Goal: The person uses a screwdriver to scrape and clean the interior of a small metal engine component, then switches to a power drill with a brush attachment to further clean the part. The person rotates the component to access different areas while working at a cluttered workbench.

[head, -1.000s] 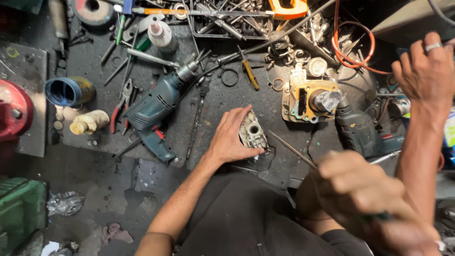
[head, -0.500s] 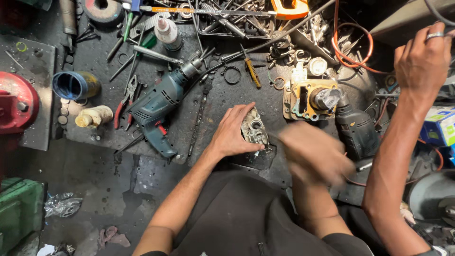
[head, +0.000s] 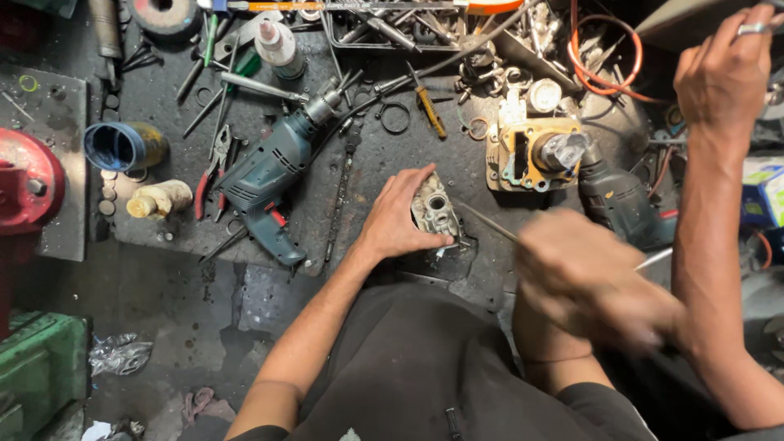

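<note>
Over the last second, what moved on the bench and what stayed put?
The right hand, blurred, kept swinging its thin metal rod near the small grey cast-metal part. Another person's arm stayed raised at the right. The left hand still pins that part; the teal electric drill lies unmoved.
</note>
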